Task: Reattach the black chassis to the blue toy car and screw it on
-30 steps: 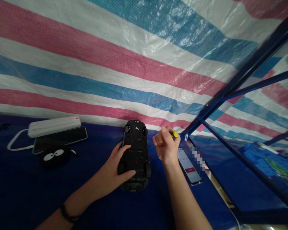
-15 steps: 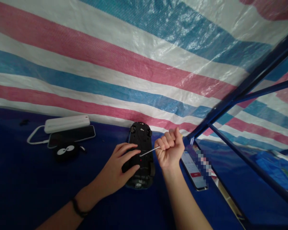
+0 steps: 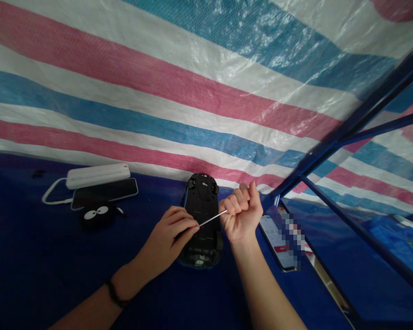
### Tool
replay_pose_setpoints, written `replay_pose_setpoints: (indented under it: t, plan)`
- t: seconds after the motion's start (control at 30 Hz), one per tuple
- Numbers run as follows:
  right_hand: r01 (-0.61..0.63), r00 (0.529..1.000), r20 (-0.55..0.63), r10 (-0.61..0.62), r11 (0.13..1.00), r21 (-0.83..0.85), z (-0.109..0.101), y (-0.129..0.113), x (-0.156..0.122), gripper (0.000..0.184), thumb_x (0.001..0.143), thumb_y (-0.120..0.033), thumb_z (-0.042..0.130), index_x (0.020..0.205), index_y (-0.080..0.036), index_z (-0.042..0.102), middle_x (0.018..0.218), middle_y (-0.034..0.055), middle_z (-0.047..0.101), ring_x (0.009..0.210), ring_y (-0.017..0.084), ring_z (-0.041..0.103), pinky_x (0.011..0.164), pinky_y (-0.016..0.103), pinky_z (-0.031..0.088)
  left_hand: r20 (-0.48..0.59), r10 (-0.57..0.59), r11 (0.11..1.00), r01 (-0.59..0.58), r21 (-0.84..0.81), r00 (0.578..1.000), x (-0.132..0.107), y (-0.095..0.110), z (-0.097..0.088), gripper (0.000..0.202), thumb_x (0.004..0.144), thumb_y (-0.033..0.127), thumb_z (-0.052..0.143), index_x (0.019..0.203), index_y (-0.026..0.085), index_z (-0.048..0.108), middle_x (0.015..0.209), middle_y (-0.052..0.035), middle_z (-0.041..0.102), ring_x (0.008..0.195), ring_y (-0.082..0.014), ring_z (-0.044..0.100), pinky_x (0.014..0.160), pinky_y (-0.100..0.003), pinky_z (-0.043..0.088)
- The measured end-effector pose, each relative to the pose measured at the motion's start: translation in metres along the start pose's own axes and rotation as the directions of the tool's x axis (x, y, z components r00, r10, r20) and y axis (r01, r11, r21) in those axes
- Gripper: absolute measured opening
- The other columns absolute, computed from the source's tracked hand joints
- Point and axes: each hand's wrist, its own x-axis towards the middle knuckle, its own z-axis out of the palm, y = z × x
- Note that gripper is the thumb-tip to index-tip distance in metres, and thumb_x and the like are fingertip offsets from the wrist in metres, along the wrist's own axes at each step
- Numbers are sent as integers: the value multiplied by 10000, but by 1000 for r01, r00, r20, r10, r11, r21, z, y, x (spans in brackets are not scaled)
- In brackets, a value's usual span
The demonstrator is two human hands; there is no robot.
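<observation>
A toy car [image 3: 203,201] lies upside down on the blue surface, its black underside facing up. My right hand [image 3: 241,213] is closed in a fist around the handle of a screwdriver [image 3: 213,218], and the handle is mostly hidden in the palm. The thin metal shaft points left and down over the car. My left hand [image 3: 174,231] is closed in a pinch, with thumb and fingertips at the screwdriver's tip. Whether a small screw sits between those fingertips cannot be made out. A small red spot shows on the underside just beside the tip.
To the left lie a white power bank [image 3: 98,175] with a cable loop, a dark phone [image 3: 105,193] and a black case with cartoon eyes [image 3: 96,214]. Another phone [image 3: 278,243], lit, lies right of my right forearm. Blue metal bars [image 3: 325,149] and a striped tarp [image 3: 158,91] stand behind.
My left thumb and fingers have come together from an open spread and now pinch the screwdriver's tip. My right hand keeps its grip, shifted very slightly left.
</observation>
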Motion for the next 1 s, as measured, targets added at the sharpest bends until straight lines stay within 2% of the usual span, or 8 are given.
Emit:
replay_pose_setpoints:
  t: [0.2, 0.4, 0.6, 0.8, 0.9, 1.0]
  plan:
    - [-13, 1000, -14, 13, 1000, -8, 2, 1, 0, 659, 902, -408, 804, 653, -219, 224, 497, -129, 143, 417, 60, 31, 368, 165, 214, 13, 31, 998, -31, 48, 999, -1, -1, -1, 135, 1042, 194, 623, 1005, 211, 751, 982, -25, 749, 1014, -209, 615, 952, -331, 486]
    - [-19, 999, 27, 20, 999, -27, 7, 0, -3, 683, 882, -392, 824, 653, -212, 207, 487, -128, 145, 413, 53, 37, 377, 155, 220, 26, 30, 997, -32, 72, 999, -1, 1, -1, 138, 1042, 196, 618, 1004, 206, 751, 987, -30, 750, 1033, -213, 618, 968, -343, 483]
    - [-19, 998, 63, 23, 997, -71, 13, 0, -5, 714, 880, -405, 822, 648, -204, 177, 478, -125, 132, 402, 50, 37, 377, 151, 206, 19, 35, 994, -36, 100, 999, -2, -1, -1, 162, 1045, 200, 604, 1011, 200, 762, 987, -49, 752, 1023, -227, 627, 954, -356, 501]
    - [-36, 998, 49, 40, 997, -71, 15, 2, -7, 725, 857, -410, 842, 646, -205, 179, 472, -124, 140, 399, 47, 43, 378, 147, 220, 11, 49, 993, -50, 108, 999, -2, 0, -1, 185, 1065, 221, 574, 1031, 213, 756, 991, -48, 753, 1001, -228, 628, 923, -359, 531]
    - [-38, 998, 51, 42, 997, -67, 13, -1, -6, 713, 862, -405, 838, 647, -203, 188, 476, -126, 140, 403, 49, 42, 379, 141, 232, 13, 9, 993, -11, 120, 1000, -4, -2, -1, 172, 1052, 256, 598, 1145, 222, 738, 1086, -60, 739, 1058, -235, 629, 964, -376, 550]
    - [25, 999, 29, -22, 993, -115, 5, -10, 1, 724, 858, -410, 835, 641, -203, 177, 484, -124, 135, 409, 52, 45, 378, 143, 240, -21, -137, 978, 138, 156, 990, -8, -6, 3, 383, 1007, 353, 650, 1364, 215, 644, 1344, -118, 644, 1281, -288, 571, 1117, -471, 514]
